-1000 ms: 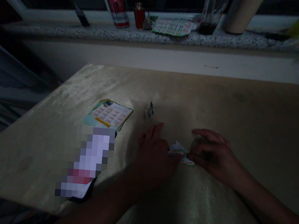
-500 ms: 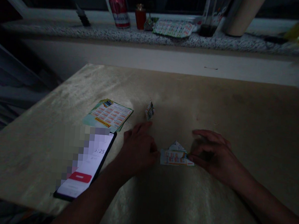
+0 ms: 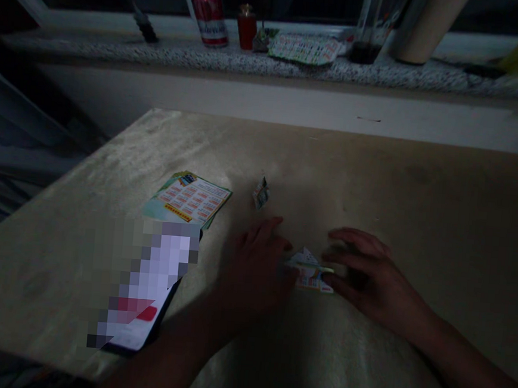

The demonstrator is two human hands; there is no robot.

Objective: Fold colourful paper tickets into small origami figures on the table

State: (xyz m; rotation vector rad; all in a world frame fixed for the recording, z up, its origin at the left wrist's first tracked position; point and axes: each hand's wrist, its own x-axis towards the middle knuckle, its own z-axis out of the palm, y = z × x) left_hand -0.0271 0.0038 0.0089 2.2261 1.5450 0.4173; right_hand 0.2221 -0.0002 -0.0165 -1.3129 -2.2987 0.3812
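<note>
The left hand lies palm down, its forearm slanting in from the lower left, thumb at the near left end of the folded paper, other fingers spread beyond it; the right hand reaches in from the paper's right, fingers curled, thumb and fingertips at its right end; in this dim light both hands seem to press the paper rather than pinch it, though I cannot tell whether either grip is closed; the paper lies flat on the table, a pointed flap at its far side.
</note>
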